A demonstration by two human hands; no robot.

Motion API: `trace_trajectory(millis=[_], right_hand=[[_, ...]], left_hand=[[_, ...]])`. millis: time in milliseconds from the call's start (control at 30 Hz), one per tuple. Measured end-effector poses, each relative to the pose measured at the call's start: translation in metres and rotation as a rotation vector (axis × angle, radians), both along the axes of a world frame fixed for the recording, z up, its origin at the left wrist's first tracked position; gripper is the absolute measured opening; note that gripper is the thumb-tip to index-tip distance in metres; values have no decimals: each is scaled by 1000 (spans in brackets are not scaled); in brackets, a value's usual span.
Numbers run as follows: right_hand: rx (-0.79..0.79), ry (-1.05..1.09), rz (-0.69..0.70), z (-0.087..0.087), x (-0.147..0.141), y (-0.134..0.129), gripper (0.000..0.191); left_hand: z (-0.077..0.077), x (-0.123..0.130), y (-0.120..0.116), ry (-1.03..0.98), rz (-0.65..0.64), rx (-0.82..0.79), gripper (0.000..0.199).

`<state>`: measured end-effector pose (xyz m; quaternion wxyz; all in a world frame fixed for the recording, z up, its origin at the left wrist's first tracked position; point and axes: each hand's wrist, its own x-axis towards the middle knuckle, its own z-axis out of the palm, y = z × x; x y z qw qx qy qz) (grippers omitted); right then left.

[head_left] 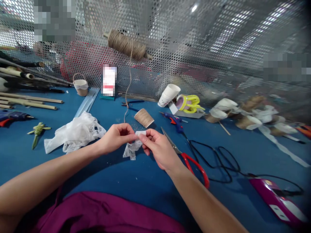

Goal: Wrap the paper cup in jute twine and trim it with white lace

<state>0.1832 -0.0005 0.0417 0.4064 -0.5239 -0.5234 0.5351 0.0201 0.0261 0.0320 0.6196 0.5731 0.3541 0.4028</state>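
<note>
Both hands meet above the middle of the blue table, pinching a short piece of white lace ribbon whose ends hang down. My left hand grips it from the left with thumb and forefinger. My right hand is closed on its right side, the fingers partly hiding the lace. Just beyond them, a twine-wrapped cup lies on its side. To the left is a heap of white lace. Red-handled scissors lie beside my right wrist, partly covered by it.
Behind, a twine spool hangs on the mesh, its strand trailing down near my hands. A blue glue gun lies right, its cord running to a purple power strip. Paper cups stand behind; bamboo sticks lie left.
</note>
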Motion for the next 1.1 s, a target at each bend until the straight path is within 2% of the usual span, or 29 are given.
trace_trajectory(millis=[133, 233, 367, 600, 767, 867, 967, 1100], right_hand=[[-123, 162, -6, 2, -1, 1, 37], [-176, 258, 12, 5, -2, 1, 36], [-208, 294, 14, 4, -2, 1, 34], [-160, 240, -27, 0, -1, 2, 28], [-81, 198, -75, 3, 3, 6, 22], [-21, 218, -88, 5, 6, 7, 20], [13, 235, -118, 8, 6, 7, 18], [36, 234, -148, 15, 6, 4, 17]], left_hand=[[2, -2, 1, -6, 6, 8, 22], [3, -4, 2, -12, 10, 4, 24], [4, -6, 4, -7, 19, 3, 23], [9, -8, 5, -110, 128, 42, 17], [31, -20, 6, -125, 174, 67, 17], [52, -33, 6, 45, 165, 132, 15], [67, -46, 7, 242, 233, 209, 16], [69, -61, 14, 688, 319, 370, 16]])
